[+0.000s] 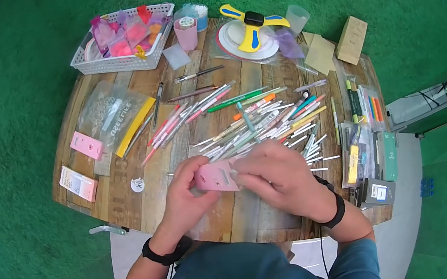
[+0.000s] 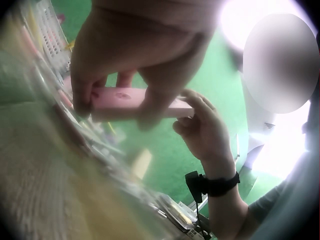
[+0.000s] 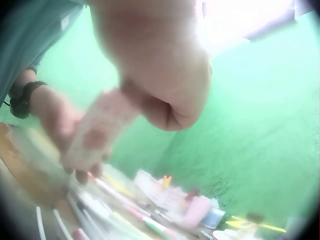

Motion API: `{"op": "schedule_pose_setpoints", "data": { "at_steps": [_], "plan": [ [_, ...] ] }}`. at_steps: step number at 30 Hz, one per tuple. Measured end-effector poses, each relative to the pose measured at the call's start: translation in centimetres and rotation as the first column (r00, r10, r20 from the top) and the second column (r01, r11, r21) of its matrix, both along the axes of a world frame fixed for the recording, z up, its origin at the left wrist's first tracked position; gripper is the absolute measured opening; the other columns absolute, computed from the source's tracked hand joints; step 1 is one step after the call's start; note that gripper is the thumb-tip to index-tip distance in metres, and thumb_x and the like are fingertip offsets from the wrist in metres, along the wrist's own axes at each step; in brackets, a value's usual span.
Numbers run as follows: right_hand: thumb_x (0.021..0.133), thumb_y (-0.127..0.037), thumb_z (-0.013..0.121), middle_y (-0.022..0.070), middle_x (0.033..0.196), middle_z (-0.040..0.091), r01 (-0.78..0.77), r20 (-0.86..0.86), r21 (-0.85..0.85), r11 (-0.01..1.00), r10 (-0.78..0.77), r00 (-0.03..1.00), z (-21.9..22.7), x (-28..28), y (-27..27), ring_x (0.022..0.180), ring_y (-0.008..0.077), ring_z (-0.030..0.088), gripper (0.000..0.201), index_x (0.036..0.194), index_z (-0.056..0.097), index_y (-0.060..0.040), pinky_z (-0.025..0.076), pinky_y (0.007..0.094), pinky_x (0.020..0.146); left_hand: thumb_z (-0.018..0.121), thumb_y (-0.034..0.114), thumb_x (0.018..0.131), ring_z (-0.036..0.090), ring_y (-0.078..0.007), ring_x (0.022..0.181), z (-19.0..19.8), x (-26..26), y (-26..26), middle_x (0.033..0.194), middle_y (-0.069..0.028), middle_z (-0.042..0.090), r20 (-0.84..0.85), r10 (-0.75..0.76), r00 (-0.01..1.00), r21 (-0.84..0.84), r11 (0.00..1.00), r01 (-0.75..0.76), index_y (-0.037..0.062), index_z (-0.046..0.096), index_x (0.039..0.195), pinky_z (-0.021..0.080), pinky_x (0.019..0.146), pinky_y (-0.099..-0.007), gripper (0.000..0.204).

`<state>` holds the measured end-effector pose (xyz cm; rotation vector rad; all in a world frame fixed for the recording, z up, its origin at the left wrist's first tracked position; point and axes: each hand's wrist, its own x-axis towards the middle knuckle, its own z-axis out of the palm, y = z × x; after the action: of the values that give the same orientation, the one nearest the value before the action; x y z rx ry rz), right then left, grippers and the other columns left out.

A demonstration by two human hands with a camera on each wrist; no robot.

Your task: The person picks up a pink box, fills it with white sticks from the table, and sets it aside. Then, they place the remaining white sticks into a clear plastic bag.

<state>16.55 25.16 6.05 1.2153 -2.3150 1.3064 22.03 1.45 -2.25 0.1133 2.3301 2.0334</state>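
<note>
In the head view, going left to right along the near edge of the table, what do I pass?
Patterned card packet → round white tag → left hand → pink box → right hand → packaged stationery.

Two pink boxes (image 1: 215, 176), one white basket (image 1: 125, 63), two hands (image 1: 231, 182).

pink box (image 1: 215, 176) | white basket (image 1: 104, 63) | wood-plank table (image 1: 248, 215) | green floor (image 1: 32, 230)

green-walled studio, stationery-strewn wooden table (image 1: 127, 197)
</note>
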Motion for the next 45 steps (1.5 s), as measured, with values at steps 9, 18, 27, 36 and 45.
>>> {"op": "schedule_pose_setpoints", "data": {
  "at_steps": [9,18,27,36,45],
  "plan": [
    [0.082,-0.005,0.080,0.0129,0.095,0.067,0.186,0.348,-0.042,0.982,-0.160,0.924,0.9,0.6,-0.1,0.082,0.0270,0.066,0.029,0.110,0.073,-0.0034,0.055,0.0342,0.068,0.080,-0.002,0.080,0.059,-0.0180,0.124,-0.3,0.2,-0.9,0.137,-0.0068,0.057,0.068,0.027,0.997,0.260,0.965,-0.044,0.0038,0.051,0.143,0.049,0.107,-0.0344,0.070],
    [0.083,-0.012,0.076,0.0189,0.121,0.065,0.198,0.003,0.479,0.855,-0.227,0.974,-4.0,-2.6,1.8,0.114,0.0382,0.062,0.032,0.114,0.070,-0.0034,0.050,0.0482,0.097,0.079,0.000,0.084,0.056,-0.0192,0.129,2.0,-1.1,-3.3,0.142,-0.0078,0.055,0.116,0.252,0.961,0.447,0.851,-0.277,0.0021,0.045,0.148,0.048,0.109,-0.0372,0.073],
    [0.079,-0.009,0.072,0.0190,0.134,0.059,0.350,-0.187,0.596,0.723,-0.298,0.936,-7.4,-5.4,1.2,0.122,0.0393,0.058,0.045,0.123,0.069,-0.0088,0.049,0.0506,0.098,0.079,0.000,0.084,0.056,-0.0201,0.128,0.8,-0.6,-3.5,0.139,-0.0087,0.056,0.117,0.211,0.971,0.416,0.877,-0.240,0.0028,0.044,0.148,0.048,0.109,-0.0372,0.073],
    [0.077,-0.002,0.068,0.0174,0.134,0.060,0.273,-0.091,0.677,0.683,-0.290,0.953,-6.6,-6.3,2.6,0.118,0.0380,0.060,0.047,0.124,0.069,-0.0096,0.050,0.0490,0.097,0.079,0.000,0.084,0.055,-0.0202,0.131,0.6,-0.7,-3.8,0.142,-0.0089,0.054,0.136,0.187,0.973,0.432,0.872,-0.229,0.0029,0.043,0.150,0.047,0.111,-0.0374,0.075],
    [0.080,-0.008,0.073,0.0122,0.108,0.069,0.147,-0.106,0.667,0.730,-0.102,0.989,-5.9,-8.5,-1.2,0.103,0.0325,0.064,0.025,0.105,0.073,-0.0078,0.051,0.0476,0.085,0.079,0.001,0.085,0.055,-0.0199,0.132,0.1,-0.8,-4.0,0.143,-0.0084,0.054,0.146,0.181,0.973,0.441,0.868,-0.228,0.0024,0.044,0.150,0.047,0.110,-0.0374,0.075]
  ]
}}
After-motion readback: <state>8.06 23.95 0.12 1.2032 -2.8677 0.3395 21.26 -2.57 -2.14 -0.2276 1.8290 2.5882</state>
